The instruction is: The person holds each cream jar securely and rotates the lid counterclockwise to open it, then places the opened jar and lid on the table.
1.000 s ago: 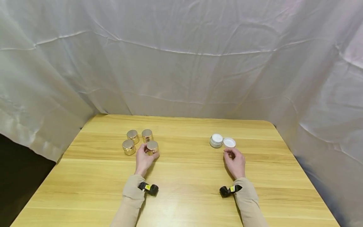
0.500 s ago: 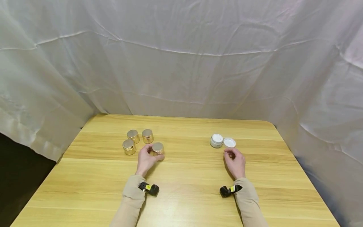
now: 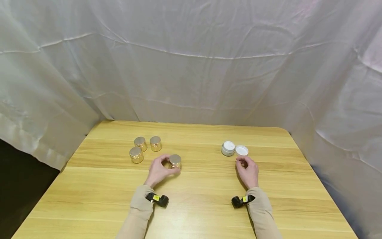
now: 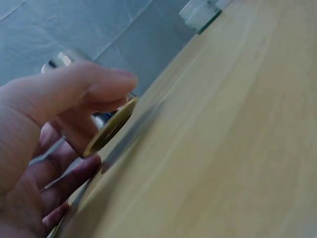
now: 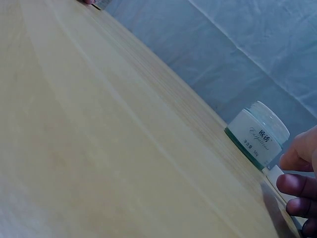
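In the head view my left hand [image 3: 158, 171] grips a gold lidded jar [image 3: 175, 160] between thumb and fingers. The left wrist view shows this jar's base [image 4: 111, 128] raised a little off the table, with a shadow under it. My right hand [image 3: 247, 171] rests at the near side of a white jar lid [image 3: 241, 150], its fingers loosely curled with nothing seen in them. Whether they touch the lid, I cannot tell. Beside the lid stands an uncapped white cream jar [image 5: 256, 135] with a green base and printed lettering.
Several wood planks' lines cross the table [image 3: 203, 199]. Three more gold jars, one at the front [image 3: 136, 155], one behind it [image 3: 140, 143] and one to the right [image 3: 156, 143], stand left of my left hand. A pale curtain [image 3: 191, 83] hangs behind the table.
My left hand has carried the gold jar to the right and slightly nearer, away from the other gold jars. The right hand, white jar and lid have stayed put.
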`<state>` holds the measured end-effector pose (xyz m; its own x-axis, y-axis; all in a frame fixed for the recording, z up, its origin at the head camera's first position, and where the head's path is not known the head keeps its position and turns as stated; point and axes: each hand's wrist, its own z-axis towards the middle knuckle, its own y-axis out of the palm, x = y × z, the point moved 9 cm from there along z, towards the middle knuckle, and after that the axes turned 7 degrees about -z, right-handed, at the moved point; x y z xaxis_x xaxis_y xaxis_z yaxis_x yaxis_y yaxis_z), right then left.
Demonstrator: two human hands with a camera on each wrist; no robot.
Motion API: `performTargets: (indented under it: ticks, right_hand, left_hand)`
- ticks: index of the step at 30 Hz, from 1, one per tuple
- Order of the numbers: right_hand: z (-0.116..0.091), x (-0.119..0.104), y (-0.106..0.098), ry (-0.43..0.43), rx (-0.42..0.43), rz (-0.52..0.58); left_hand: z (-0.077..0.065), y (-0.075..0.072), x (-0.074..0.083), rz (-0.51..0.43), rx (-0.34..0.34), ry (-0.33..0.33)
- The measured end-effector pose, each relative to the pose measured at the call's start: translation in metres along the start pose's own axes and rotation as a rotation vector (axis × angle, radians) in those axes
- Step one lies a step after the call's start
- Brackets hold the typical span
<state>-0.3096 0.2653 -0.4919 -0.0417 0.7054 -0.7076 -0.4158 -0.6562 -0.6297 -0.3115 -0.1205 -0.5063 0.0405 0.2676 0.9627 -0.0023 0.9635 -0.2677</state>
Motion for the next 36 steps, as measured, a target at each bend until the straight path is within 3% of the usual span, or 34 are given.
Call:
performTargets:
  ticks: [5,11,17,21,30,36]
  right_hand:
    - [-0.0003,0.0002,-0.0002,0.003,-0.003,-0.001]
    - [0.0000,-0.0015,-0.0004,-0.001,-0.002,-0.008]
    - [0.0002,-0.0027,-0.0006,-0.004,0.002,-0.007]
    - [0.0004,-0.0032,-0.0008,-0.005,0.005,-0.005]
    - [-0.0001,-0.0021,-0.0006,-0.007,0.008,-0.006]
    - [-0.0009,-0.0007,-0.0005,-0.005,0.008,-0.013]
  left_hand:
    - [-0.0010,0.0023,-0.0002,-0.089,-0.032,0.018]
    - [-0.0017,-0.0018,0.0026,-0.232,-0.006,0.054]
    - [-0.0019,-0.0052,0.0003,-0.481,0.039,0.043]
    - [-0.0013,-0.0059,0.0002,-0.588,0.053,0.047]
    - [0.0014,-0.0066,-0.0049,-0.711,0.105,-0.016]
    - [-0.0010,0.0006,-0.0050,-0.911,0.115,-0.041]
